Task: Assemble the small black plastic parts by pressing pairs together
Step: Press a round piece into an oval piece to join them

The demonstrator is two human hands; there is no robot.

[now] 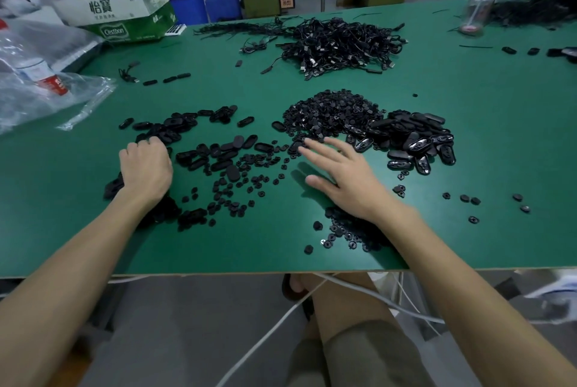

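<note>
Left grip [145, 168]: knuckles up toward the left side of the green bench [487, 99], fingers curled down among loose oval black shells [203, 155]; I cannot tell whether it holds one.
Right grip [340, 174]: open, fingers spread flat, tips at the near edge of the heap of small round parts [331, 112] mid-bench.
Shell pile [418, 137]: just right of that heap.
Black cables [337, 43]: tangled toward the far edge.
</note>
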